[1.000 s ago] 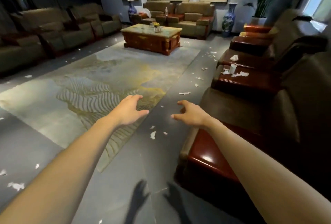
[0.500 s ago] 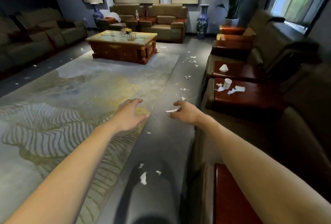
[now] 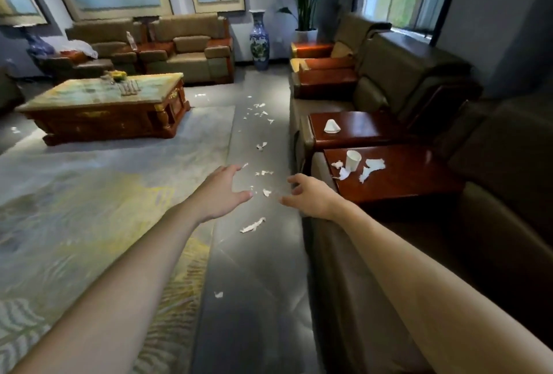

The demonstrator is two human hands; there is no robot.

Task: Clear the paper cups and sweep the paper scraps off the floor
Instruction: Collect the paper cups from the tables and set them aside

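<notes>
Person has advanced; cup (image 3: 352, 160) on tabletop (image 3: 413, 176) now at two o'clock. Grip of left hand (image 3: 223, 194) and right hand (image 3: 311, 197) apart, empty. Step judged: approach. Next: reach over and grasp cup.

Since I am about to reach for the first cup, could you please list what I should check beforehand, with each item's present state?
1. Left hand free: ok, holds nothing.
2. Right hand free: ok, holds nothing.
3. Upright white paper cup on the nearer red-brown wooden side table clear from above: ok; torn white paper scraps lie beside it.
4. Tipped-over white paper cup on the farther red-brown side table unobstructed: ok.
5. Cups empty: cannot tell.
6. Broom or bin in view: not ok, none visible.
</notes>
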